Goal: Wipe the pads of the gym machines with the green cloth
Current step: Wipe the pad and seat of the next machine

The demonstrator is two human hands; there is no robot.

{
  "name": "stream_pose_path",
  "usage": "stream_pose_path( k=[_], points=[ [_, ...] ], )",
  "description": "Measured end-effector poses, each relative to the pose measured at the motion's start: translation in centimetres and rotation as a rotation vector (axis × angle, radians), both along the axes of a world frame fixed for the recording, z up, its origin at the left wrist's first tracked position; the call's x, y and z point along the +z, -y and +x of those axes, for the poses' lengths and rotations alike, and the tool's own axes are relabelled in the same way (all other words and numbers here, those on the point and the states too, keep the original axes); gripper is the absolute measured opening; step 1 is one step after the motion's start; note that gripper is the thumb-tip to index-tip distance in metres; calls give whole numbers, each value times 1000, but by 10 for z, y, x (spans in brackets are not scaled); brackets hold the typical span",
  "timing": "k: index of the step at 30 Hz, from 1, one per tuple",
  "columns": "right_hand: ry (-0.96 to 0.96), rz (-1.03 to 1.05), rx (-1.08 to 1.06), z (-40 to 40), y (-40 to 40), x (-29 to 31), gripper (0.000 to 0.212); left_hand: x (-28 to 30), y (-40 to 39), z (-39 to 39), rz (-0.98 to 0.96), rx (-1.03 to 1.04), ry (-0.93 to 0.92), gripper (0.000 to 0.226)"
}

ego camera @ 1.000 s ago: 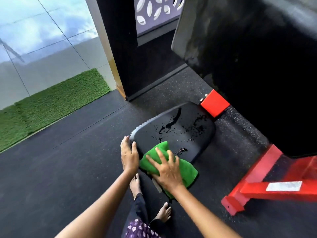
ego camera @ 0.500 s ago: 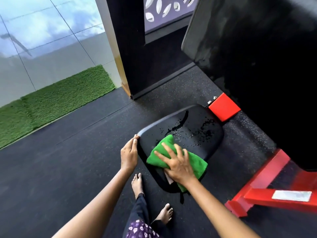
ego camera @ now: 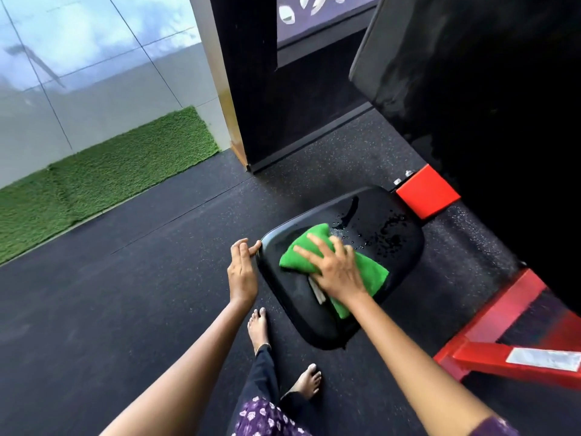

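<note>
A: Two hands in view. Report position, left to right.

B: At far left a strip of green turf (ego camera: 103,180) lies along the edge of the black floor (ego camera: 125,309). My left hand (ego camera: 241,272) is beside the seat pad (ego camera: 342,265), fingers extended and close together, gripping nothing; the fingertips touch the pad's left rim.

A: Cloth location?

B: The green cloth (ego camera: 364,272) lies bunched on the pad's top surface. My right hand (ego camera: 338,269) presses flat on it, fingers spread wide, palm down.

A: Pad surface?

B: Water droplets and a wet streak show on the far half, beyond the cloth. To the right, the red frame (ego camera: 490,341) meets the floor, and a large black back pad (ego camera: 471,89) stands tilted above it.
</note>
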State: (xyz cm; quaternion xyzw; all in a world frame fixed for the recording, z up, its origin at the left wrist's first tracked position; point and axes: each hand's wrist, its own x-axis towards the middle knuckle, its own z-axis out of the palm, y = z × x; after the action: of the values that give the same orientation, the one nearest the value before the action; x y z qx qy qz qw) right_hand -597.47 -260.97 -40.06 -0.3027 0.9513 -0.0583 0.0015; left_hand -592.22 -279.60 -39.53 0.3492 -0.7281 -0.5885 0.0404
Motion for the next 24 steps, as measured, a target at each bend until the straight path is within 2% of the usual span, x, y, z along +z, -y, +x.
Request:
stream_pose_path(
  k=[2, 4, 5, 7, 11, 13, 15, 17, 18, 20, 23, 24],
  points=[
    [130, -40, -296, -14, 29, 9, 63, 0, 2, 0, -14, -11, 4, 43],
    [206, -80, -435, -13, 61, 16, 56, 2, 1, -1, -30, 2, -6, 44],
    [180, -78, -400, -7, 71, 16, 57, 1, 1, -1, -29, 22, -10, 45],
    [125, -46, -189, 14, 70, 10, 59, 0, 0, -1, -11, 62, -13, 44],
    [17, -53, 230, 12, 14, 3, 56, 1, -2, -8, 15, 85, 18, 37],
    [44, -12, 203, -10, 4, 7, 55, 5, -4, -13, -17, 62, 40, 29],
    [177, 8, -50, -31, 23, 14, 58, 7, -8, -15, -65, 30, 53, 29],
    [247, -15, -273, -33, 55, 21, 54, 7, -14, -17, -121, -7, 42, 41],
    [263, -10, -291, -30, 66, 23, 53, 5, -18, -18, -143, -9, 38, 48],
    [284, -23, -158, -22, 69, 22, 56, 5, -23, -22, -156, 28, 38, 56],
    [172, -10, 133, -21, 29, 15, 67, 5, -27, -29, -209, 36, 59, 62],
    [110, 14, 151, -26, 15, 10, 69, 5, -28, -30, -245, -7, 56, 64]
  ],
)
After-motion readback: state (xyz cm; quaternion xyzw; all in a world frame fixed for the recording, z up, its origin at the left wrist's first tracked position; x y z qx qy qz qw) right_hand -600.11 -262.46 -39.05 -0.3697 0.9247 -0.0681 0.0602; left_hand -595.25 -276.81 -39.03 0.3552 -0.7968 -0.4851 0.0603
